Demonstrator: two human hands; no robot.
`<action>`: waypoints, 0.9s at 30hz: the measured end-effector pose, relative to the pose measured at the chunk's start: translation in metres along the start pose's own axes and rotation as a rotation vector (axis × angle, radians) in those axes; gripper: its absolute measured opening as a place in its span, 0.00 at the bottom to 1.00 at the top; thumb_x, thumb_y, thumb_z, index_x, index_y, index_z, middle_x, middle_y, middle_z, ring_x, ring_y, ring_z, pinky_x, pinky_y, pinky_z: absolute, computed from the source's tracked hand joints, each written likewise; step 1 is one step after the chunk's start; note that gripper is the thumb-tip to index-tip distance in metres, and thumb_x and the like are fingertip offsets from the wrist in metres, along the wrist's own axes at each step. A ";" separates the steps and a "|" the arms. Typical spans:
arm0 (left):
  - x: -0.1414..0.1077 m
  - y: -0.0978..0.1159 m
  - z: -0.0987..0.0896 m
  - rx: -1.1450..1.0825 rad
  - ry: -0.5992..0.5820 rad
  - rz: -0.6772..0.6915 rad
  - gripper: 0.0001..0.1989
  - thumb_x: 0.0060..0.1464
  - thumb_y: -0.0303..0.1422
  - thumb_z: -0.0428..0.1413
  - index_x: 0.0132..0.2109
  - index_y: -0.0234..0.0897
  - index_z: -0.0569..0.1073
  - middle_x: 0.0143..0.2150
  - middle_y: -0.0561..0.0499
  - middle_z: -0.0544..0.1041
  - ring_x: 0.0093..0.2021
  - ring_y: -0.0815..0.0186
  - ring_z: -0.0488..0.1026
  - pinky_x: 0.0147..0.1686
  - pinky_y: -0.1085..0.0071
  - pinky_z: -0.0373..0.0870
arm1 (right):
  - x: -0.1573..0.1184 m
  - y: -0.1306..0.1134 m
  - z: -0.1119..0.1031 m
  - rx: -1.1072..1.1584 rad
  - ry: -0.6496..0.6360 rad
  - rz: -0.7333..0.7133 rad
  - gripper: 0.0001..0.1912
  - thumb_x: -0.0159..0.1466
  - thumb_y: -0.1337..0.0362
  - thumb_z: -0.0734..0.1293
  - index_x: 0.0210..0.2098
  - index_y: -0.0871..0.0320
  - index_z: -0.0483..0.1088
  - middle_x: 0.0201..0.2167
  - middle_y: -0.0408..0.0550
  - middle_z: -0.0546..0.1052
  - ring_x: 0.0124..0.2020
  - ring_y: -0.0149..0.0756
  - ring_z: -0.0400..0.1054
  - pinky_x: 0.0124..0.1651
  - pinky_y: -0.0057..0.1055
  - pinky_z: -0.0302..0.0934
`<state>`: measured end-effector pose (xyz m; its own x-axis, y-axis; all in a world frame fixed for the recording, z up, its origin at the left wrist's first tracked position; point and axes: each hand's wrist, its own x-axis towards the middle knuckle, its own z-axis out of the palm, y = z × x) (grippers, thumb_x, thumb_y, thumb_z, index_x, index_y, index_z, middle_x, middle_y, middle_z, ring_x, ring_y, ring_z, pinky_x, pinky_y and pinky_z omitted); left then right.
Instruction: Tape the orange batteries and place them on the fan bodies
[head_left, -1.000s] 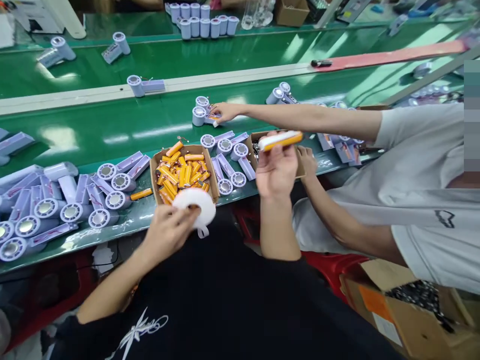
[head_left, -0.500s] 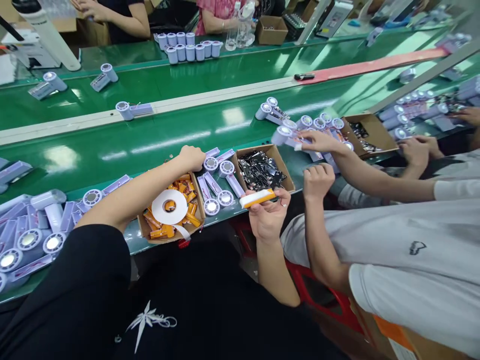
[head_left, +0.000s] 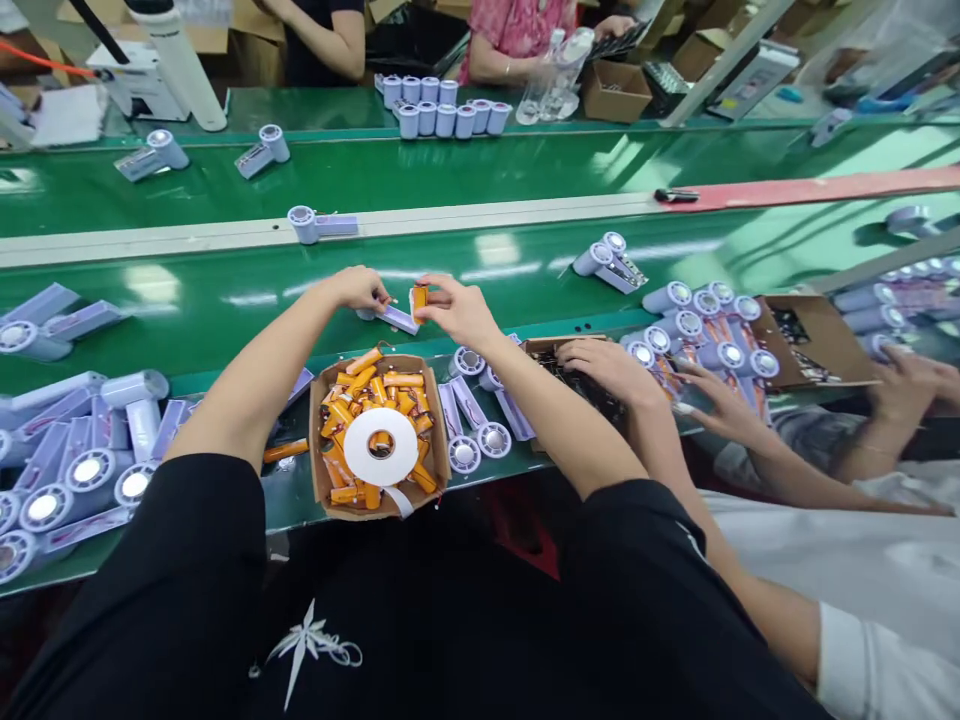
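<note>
Battery sits just above mid-frame, pinched in our right hand; looks light, stiff, maybe slick, so we'd grip its sides and never squeeze hard. Our left hand is narrowed by the purple handle, can't tell what it's holding.

- Bright light glares in white patches off the glossy green worktop.
- Deep shadow swallows detail in a black fabric shirt.
- Wide-angle distortion stretches the edges, a co-worker's pale grey sleeve blurred at right.
</note>
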<state>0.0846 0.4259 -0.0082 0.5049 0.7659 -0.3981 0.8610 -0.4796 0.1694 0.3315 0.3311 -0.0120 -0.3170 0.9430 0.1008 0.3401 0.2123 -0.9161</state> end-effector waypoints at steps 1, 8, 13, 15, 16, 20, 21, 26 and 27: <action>0.002 0.000 0.002 -0.035 0.040 -0.002 0.17 0.58 0.44 0.61 0.50 0.47 0.87 0.46 0.50 0.88 0.46 0.59 0.79 0.46 0.70 0.67 | 0.016 0.006 0.005 -0.116 -0.060 0.013 0.31 0.63 0.65 0.74 0.66 0.59 0.75 0.50 0.52 0.88 0.56 0.46 0.84 0.65 0.44 0.74; 0.013 0.005 0.026 -0.161 0.220 -0.001 0.18 0.66 0.43 0.57 0.57 0.43 0.83 0.54 0.47 0.87 0.52 0.57 0.79 0.51 0.68 0.67 | 0.032 0.017 0.017 -0.864 -0.314 0.051 0.28 0.74 0.62 0.70 0.73 0.52 0.73 0.54 0.56 0.87 0.55 0.52 0.82 0.62 0.42 0.71; 0.022 0.013 0.037 -0.199 0.239 -0.030 0.18 0.67 0.42 0.57 0.58 0.43 0.83 0.56 0.46 0.86 0.56 0.54 0.79 0.54 0.65 0.69 | 0.034 0.012 0.034 -1.052 -0.426 0.078 0.27 0.78 0.52 0.65 0.73 0.48 0.72 0.59 0.61 0.85 0.57 0.58 0.81 0.59 0.47 0.72; 0.025 0.017 0.036 -0.215 0.246 -0.049 0.18 0.67 0.41 0.57 0.58 0.42 0.83 0.57 0.46 0.86 0.57 0.53 0.79 0.56 0.64 0.69 | 0.042 0.008 0.042 -1.095 -0.447 0.103 0.26 0.77 0.55 0.65 0.72 0.52 0.74 0.60 0.65 0.84 0.59 0.60 0.80 0.59 0.48 0.72; 0.026 0.020 0.034 -0.221 0.247 -0.056 0.18 0.67 0.39 0.57 0.58 0.42 0.83 0.57 0.45 0.86 0.58 0.53 0.79 0.56 0.63 0.69 | 0.046 0.005 0.043 -1.106 -0.460 0.114 0.26 0.77 0.57 0.65 0.71 0.55 0.74 0.60 0.66 0.83 0.60 0.61 0.79 0.60 0.49 0.72; 0.000 0.041 0.018 -0.231 0.334 -0.059 0.20 0.67 0.34 0.57 0.63 0.37 0.80 0.62 0.38 0.83 0.61 0.50 0.76 0.62 0.59 0.68 | 0.033 -0.022 0.021 -0.999 -0.487 0.068 0.26 0.76 0.61 0.68 0.71 0.58 0.75 0.64 0.65 0.81 0.63 0.61 0.77 0.65 0.53 0.70; -0.019 0.049 0.015 -0.235 0.402 -0.032 0.21 0.68 0.35 0.57 0.64 0.36 0.78 0.62 0.37 0.82 0.62 0.50 0.75 0.63 0.57 0.67 | 0.015 -0.031 0.010 -0.921 -0.417 0.019 0.26 0.76 0.61 0.68 0.71 0.58 0.74 0.65 0.64 0.80 0.65 0.60 0.76 0.68 0.53 0.68; -0.176 0.091 0.039 -0.136 0.287 0.502 0.22 0.67 0.52 0.62 0.58 0.44 0.81 0.57 0.43 0.84 0.62 0.48 0.76 0.66 0.51 0.70 | -0.152 -0.062 -0.016 -0.327 0.137 -0.121 0.18 0.76 0.53 0.68 0.58 0.51 0.83 0.56 0.52 0.86 0.57 0.49 0.80 0.64 0.47 0.73; -0.206 0.098 0.050 -0.093 0.235 0.574 0.24 0.65 0.53 0.64 0.59 0.45 0.81 0.59 0.43 0.84 0.63 0.48 0.76 0.68 0.50 0.70 | -0.185 -0.063 -0.011 -0.235 0.160 -0.080 0.16 0.75 0.51 0.69 0.52 0.50 0.85 0.49 0.51 0.88 0.50 0.47 0.82 0.56 0.44 0.76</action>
<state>0.0618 0.1995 0.0449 0.8792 0.4762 -0.0137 0.4453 -0.8112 0.3791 0.3782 0.1455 0.0316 -0.2142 0.9453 0.2460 0.5208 0.3236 -0.7900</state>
